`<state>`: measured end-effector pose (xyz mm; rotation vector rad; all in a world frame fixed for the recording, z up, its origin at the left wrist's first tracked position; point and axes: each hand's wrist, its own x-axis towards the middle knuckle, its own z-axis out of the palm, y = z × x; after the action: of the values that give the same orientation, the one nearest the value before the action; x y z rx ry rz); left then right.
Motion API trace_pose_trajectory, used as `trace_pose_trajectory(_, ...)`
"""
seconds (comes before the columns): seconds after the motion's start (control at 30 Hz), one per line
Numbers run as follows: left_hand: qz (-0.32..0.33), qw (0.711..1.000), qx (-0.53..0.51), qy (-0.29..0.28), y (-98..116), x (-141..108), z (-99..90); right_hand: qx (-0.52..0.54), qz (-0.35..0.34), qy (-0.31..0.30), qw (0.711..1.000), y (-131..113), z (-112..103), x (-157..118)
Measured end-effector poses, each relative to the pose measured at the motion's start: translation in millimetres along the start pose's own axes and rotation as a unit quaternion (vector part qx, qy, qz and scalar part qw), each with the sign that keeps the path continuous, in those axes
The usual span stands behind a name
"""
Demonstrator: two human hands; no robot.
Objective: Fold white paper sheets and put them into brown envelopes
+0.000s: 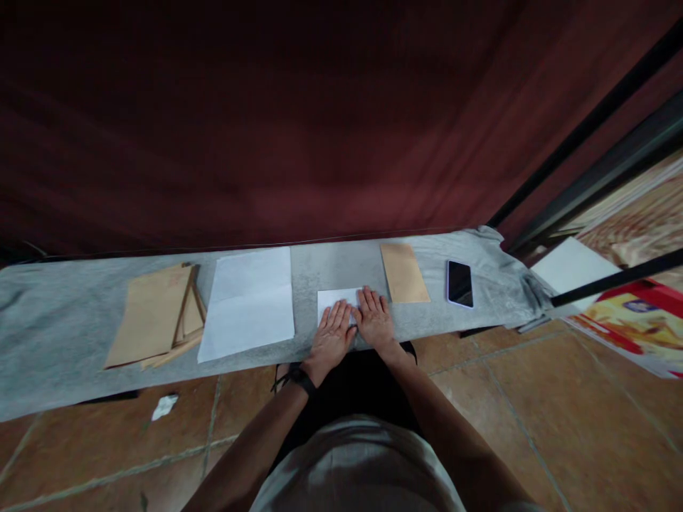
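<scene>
Both hands lie flat on a small white folded paper (329, 296) near the front edge of the cloth-covered table. My left hand (334, 338) presses on its left and middle part, fingers stretched forward. On the paper's right end rests my right hand (374, 320), its fingers extended and slightly apart. The two thumbs come close together over the paper, and much of it is hidden beneath the hands. To the right of my right hand lies a brown envelope (405, 274). A stack of larger white sheets (248, 302) is left of my left hand.
Several brown envelopes (149, 309) are piled toward the left on the grey cloth (341, 263). A phone (459, 284) with a dark screen lies at the right. Behind the table hangs a dark red curtain (299, 156). A red and yellow box (640, 320) stands at far right.
</scene>
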<state>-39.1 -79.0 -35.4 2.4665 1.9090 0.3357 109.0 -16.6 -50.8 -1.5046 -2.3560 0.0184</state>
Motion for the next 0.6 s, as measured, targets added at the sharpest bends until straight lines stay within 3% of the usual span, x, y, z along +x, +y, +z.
trace_pose_trajectory(0.33, -0.053, 0.998, 0.005, 0.019, -19, -27, -2.6, 0.012, 0.005, 0.011, 1.0, 0, 1, -1)
trace_pose_trajectory(0.6, -0.065, 0.997, 0.002, 0.032, -22, -37, -3.1, 0.02, 0.008, 0.017, 1.0, 0, -2, 0)
